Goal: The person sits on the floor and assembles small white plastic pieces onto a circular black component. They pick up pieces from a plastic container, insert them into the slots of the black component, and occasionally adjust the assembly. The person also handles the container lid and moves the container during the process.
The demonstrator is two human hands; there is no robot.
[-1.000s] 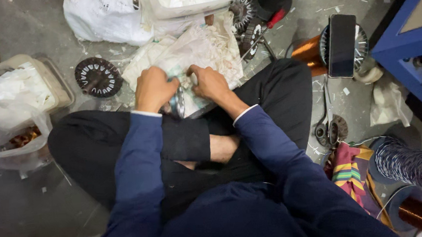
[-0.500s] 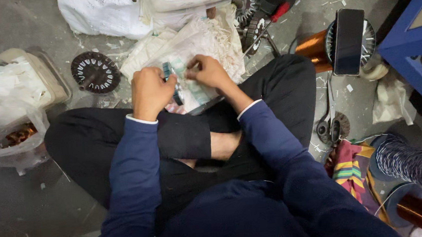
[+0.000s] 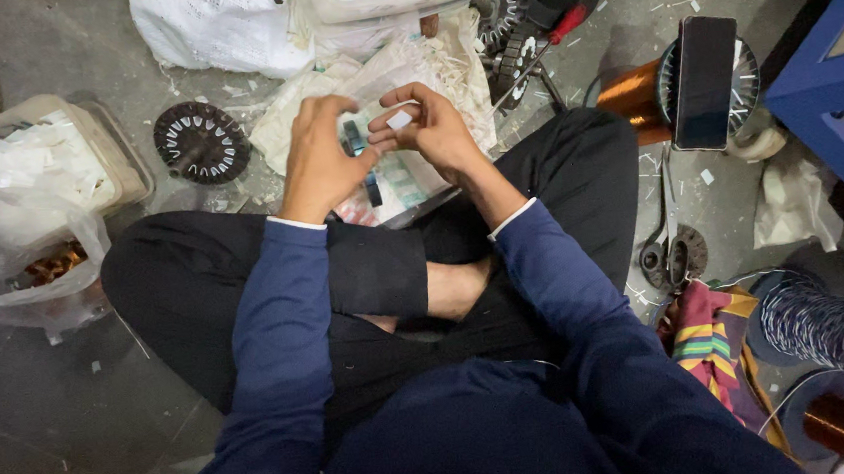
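Person is wearing a navy long-sleeved top, a white cuff edge [image 3: 297, 223] showing at each wrist. Black trousers [image 3: 205, 284] are covering both legs. One foot [image 3: 456, 286] is going bare.

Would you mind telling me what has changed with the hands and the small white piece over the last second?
Both hands lifted off the heap of white paper strips and drew together. The right hand now pinches a small white slip at its fingertips; the left hand holds a small dark part beside it. The round stator core, the tub of white pieces and the phone stayed put.
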